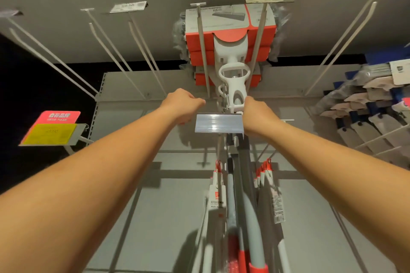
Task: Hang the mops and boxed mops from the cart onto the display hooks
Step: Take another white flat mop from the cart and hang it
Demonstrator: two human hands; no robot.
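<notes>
A boxed mop (230, 35), its head in a red and white carton with a white plastic neck below, hangs high on two long display hooks (203, 51). More red cartons sit behind it. My right hand (255, 115) is closed around the mop's neck and handle just under the white fitting. My left hand (184, 104) reaches up beside it with curled fingers; what it touches is hidden behind a clear price-label holder (218, 123). Below, several mop handles (241, 206) with red tips and tags hang down the panel.
Bare white hooks (124, 55) jut from the grey back panel at left and at right (346, 37). A pink and yellow price sign (53, 128) sticks out at left. Blue and white packaged mop heads (363, 104) hang at right.
</notes>
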